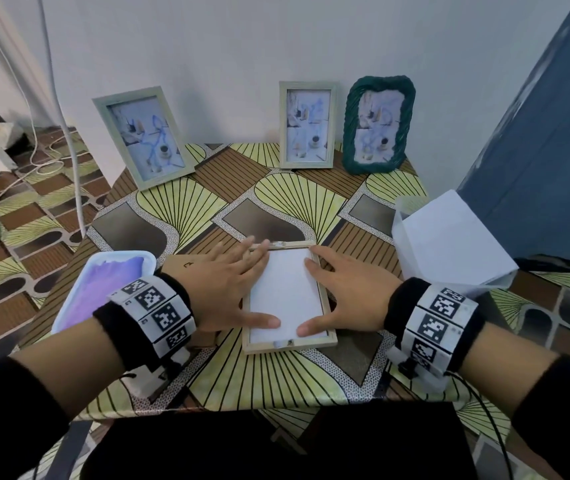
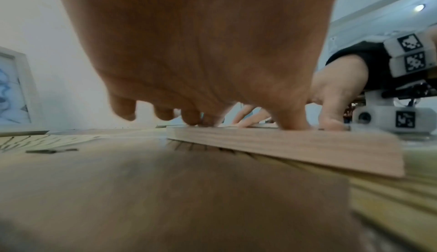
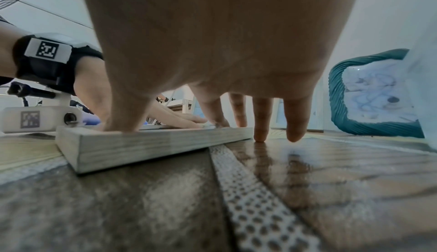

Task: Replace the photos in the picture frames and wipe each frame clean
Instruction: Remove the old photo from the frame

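Observation:
A pale wooden picture frame [image 1: 290,345] lies face down in the middle of the table, with a white sheet [image 1: 285,289] sitting in its opening. My left hand [image 1: 229,284] lies flat over the frame's left rail, fingers straight, thumb pressing the sheet near the bottom. My right hand [image 1: 345,294] lies flat over the right rail in the same way, thumb on the sheet. In the left wrist view my left hand [image 2: 201,60] presses down on the frame [image 2: 295,149]. In the right wrist view two fingers of my right hand [image 3: 212,41] reach past the frame [image 3: 153,145] onto the tablecloth.
Three frames with photos stand at the back: a pale one [image 1: 143,136] at left, a pale one [image 1: 307,124] in the middle, a green braided one [image 1: 378,124] at right. A white tray with a purple cloth [image 1: 103,282] is at left, white paper [image 1: 449,237] at right, a brown board [image 1: 179,263] under my left hand.

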Demonstrator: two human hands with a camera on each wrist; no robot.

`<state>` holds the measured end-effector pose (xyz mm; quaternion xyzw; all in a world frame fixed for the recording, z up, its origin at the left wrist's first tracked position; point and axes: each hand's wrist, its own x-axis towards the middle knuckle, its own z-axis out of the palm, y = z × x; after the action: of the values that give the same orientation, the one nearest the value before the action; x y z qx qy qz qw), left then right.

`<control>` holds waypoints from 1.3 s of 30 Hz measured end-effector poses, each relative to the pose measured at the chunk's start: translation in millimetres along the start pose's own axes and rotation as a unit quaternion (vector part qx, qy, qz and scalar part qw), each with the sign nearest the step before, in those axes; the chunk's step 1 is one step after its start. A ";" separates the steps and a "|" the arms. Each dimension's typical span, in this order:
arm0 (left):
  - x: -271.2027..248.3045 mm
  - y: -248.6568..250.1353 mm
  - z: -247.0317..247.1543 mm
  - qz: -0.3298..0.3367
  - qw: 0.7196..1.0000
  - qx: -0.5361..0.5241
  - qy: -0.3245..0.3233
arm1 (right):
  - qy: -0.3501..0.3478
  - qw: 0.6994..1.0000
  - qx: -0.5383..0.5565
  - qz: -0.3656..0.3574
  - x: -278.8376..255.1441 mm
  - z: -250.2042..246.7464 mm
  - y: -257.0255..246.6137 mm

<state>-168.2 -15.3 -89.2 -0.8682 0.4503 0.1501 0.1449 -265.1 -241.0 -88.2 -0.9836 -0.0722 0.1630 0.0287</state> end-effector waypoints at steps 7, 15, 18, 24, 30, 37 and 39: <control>1.6 -0.2 -0.3 0.034 0.999 0.007 -0.004 | 0.010 1.000 0.003 0.001 1.9 3.3 0.2; -0.2 10.2 -17.6 0.031 0.999 0.001 -0.022 | 0.009 1.000 0.018 0.007 0.9 0.7 -0.3; -0.8 12.5 -24.2 0.029 0.999 0.009 -0.026 | 0.004 1.000 0.018 0.007 0.1 -0.5 2.1; -2.1 15.9 -30.2 0.021 0.999 -0.035 -0.025 | -0.048 0.998 0.028 -0.003 -6.3 -2.4 11.0; -4.0 17.3 -37.4 -0.001 0.998 -0.048 -0.041 | -0.070 0.997 0.038 -0.004 -6.9 -2.8 10.2; -4.0 3.4 -23.5 0.028 0.998 -0.017 -0.050 | -0.076 0.996 0.039 -0.004 -7.6 -3.5 8.3; -2.2 0.8 -19.8 0.030 0.998 -0.013 -0.052 | -0.080 0.996 0.040 -0.001 -8.3 -3.4 7.7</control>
<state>-167.5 -21.7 -70.4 -0.8470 0.4662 0.2049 0.1526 -270.8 -249.9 -83.0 -0.9654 -0.0683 0.2438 0.0624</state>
